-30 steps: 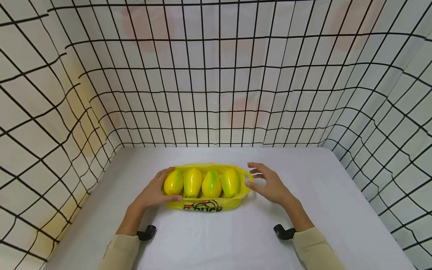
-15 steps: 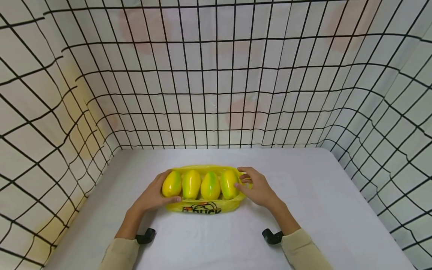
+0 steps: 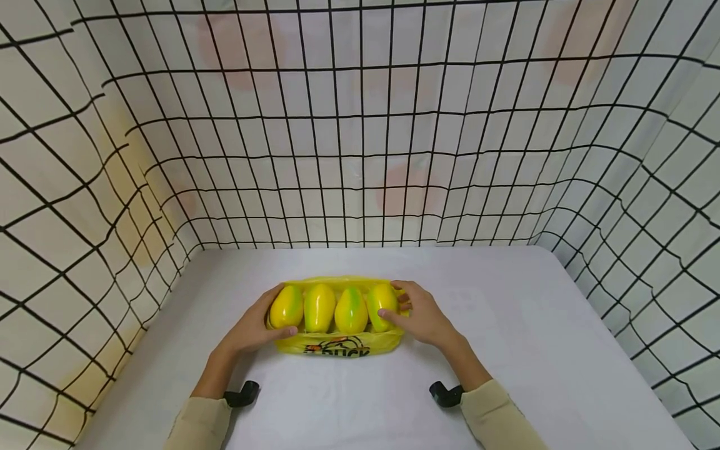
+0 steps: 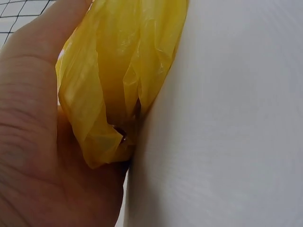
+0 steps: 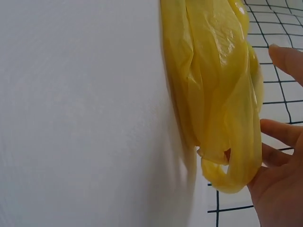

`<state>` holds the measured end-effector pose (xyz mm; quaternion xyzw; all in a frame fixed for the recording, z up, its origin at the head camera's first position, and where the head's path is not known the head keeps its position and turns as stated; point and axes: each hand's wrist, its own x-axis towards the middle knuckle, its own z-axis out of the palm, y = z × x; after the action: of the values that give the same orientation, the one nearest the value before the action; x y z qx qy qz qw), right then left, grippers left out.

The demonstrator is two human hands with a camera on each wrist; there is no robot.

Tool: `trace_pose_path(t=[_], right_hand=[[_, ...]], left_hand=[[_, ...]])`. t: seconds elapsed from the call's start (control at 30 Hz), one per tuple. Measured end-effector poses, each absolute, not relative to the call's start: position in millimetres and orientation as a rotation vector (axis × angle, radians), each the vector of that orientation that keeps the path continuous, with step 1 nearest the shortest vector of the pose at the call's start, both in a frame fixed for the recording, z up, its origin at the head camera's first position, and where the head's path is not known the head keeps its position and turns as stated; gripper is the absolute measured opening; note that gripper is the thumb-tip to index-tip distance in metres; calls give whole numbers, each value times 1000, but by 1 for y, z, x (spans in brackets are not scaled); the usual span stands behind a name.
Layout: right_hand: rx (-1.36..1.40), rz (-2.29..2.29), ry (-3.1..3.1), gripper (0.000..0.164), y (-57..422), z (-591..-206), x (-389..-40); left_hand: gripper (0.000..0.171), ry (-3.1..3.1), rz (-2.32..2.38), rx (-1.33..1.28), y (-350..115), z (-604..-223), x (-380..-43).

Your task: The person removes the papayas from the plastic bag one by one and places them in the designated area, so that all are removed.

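Several yellow mangoes with green streaks stand in a row inside a yellow plastic bag (image 3: 388,342), its mouth rolled open and black lettering on its front. My left hand (image 3: 250,325) grips the bag's left end, thumb along the front and fingers behind, beside the leftmost mango (image 3: 285,305). At the other end my right hand (image 3: 424,320) is spread, with its thumb overlapping the rightmost mango (image 3: 381,295). In the right wrist view the bag's looped handle (image 5: 239,177) lies against the palm, while thumb and fingertips stand apart from the plastic.
The bag lies on a white-covered table (image 3: 349,406). Black wire mesh (image 3: 362,156) rises behind it and along both sides, with white sheeting beyond. A black wrist mount (image 3: 243,394) sits by the left cuff and another black mount (image 3: 446,395) by the right.
My right hand has moved left, from beside the bag's handle to its right end by the last mango. The left hand keeps its place on the bag.
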<state>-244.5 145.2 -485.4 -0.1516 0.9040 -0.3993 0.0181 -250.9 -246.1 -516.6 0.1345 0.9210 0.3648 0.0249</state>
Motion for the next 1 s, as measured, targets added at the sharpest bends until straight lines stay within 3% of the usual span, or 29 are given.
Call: trace_pose_path(t=[0.47,1.0], right_hand=[[-440,-1130,2801,99,136,-496,-245],[-430,-1240,2744,94,139,-488,-246]], left_hand=[[118,2795,1139,409,-251,-518,-248],[117,2809,1132,394,-250,-517,-249]])
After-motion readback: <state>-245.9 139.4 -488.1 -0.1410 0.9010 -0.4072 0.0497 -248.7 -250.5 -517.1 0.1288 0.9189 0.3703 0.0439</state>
